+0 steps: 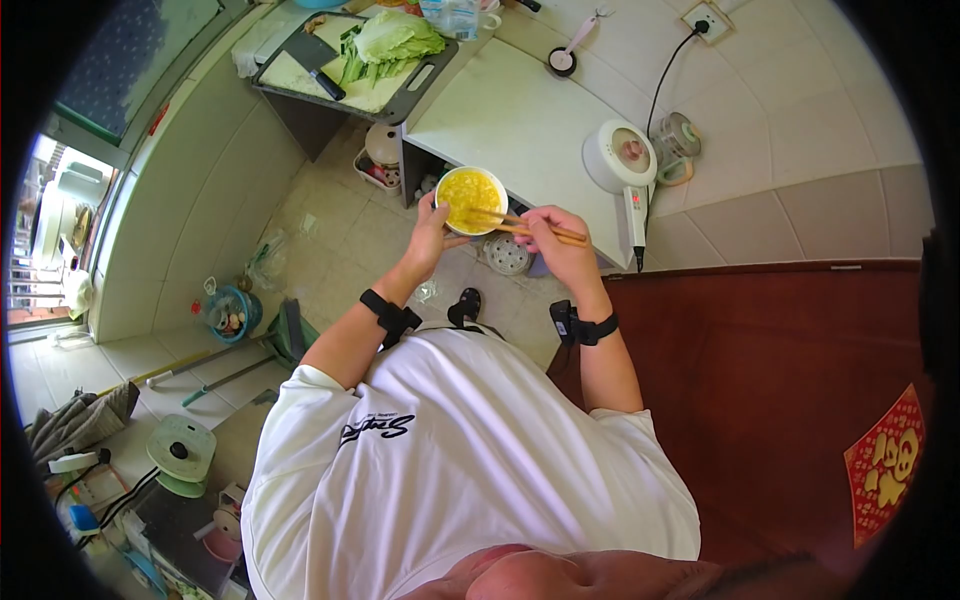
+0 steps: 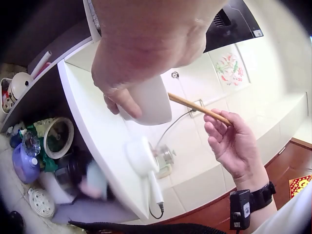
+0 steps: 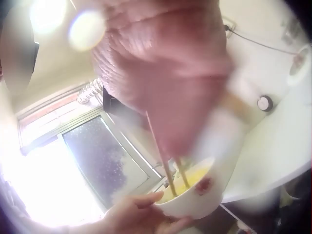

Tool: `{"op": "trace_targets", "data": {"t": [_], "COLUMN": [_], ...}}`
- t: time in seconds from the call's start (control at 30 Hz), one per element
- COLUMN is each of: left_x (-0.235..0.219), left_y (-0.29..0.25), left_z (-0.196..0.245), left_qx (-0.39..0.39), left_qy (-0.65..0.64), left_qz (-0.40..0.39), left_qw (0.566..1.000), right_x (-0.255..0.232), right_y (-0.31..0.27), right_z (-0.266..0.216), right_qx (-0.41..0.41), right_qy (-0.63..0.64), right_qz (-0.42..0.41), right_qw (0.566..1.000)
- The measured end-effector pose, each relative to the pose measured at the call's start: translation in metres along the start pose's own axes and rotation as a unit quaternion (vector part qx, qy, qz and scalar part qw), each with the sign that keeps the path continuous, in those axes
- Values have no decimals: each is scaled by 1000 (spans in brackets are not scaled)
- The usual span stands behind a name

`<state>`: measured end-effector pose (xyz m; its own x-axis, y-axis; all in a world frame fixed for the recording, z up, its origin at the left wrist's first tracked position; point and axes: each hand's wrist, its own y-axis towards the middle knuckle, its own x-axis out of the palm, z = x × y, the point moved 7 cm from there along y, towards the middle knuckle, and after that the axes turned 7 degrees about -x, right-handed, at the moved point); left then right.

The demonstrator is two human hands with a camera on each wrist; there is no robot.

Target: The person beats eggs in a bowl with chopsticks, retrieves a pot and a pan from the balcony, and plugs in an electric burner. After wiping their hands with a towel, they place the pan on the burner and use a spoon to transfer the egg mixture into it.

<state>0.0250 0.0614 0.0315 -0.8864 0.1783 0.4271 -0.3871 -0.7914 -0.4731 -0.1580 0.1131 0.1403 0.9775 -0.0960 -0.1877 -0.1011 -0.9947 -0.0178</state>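
Note:
My left hand grips a white bowl from its side, thumb near the rim and fingers beneath. Inside the bowl is yellow beaten egg with a frothy, streaked surface. A pair of wooden chopsticks is held in my right hand, their tips dipping into the egg at the bowl's right side. In the right wrist view both chopsticks slant down into the bowl, which has a dark red mark on its outside. The bowl is held up in front of the counter's near edge.
A white counter lies ahead, with a white electric pot and a glass jug at its right. Farther left, a cutting board carries a knife and leafy cabbage. A dark red surface lies to the right.

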Motion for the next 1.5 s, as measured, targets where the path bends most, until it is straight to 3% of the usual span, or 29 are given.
{"op": "trace_targets", "data": {"t": [0.77,0.87,0.97,1.07,1.13,1.17,1.23,1.27,1.33,1.37,1.43,1.5], "left_x": [-7,-5,-4,-3,-6,-6,-6,-6,-6,-6,-5,-6], "left_y": [5,5,2,0,4,6,6,6,5,5,8,8], "left_z": [-3,-1,0,3,-1,-3,-3,-3,-3,-3,-4,-7], "left_qx": [0,-2,-2,-5,-7,-8,-3,1,-1,-2,1,1], "left_qy": [7,-8,4,3,-3,-9,-11,-14,-12,-11,-8,-6], "left_qz": [-15,-12,7,14,1,-13,-11,-9,-10,-12,-15,-16], "left_qw": [1000,1000,1000,1000,1000,1000,1000,1000,1000,1000,1000,1000], "right_x": [5,0,7,-3,7,8,-3,-4,3,1,-16,-15], "right_y": [1,1,2,3,1,0,1,1,1,1,4,4], "right_z": [5,1,8,3,7,7,-1,-3,-1,-4,-18,-21], "right_qx": [3,-5,16,-35,24,24,-30,-30,27,27,-23,-2], "right_qy": [-42,-9,-36,-13,-43,-43,-14,-14,-30,-30,-37,-71], "right_qz": [-24,5,-33,29,-52,-52,41,41,-44,-43,45,17], "right_qw": [999,1000,999,999,997,997,999,999,998,998,998,997]}}
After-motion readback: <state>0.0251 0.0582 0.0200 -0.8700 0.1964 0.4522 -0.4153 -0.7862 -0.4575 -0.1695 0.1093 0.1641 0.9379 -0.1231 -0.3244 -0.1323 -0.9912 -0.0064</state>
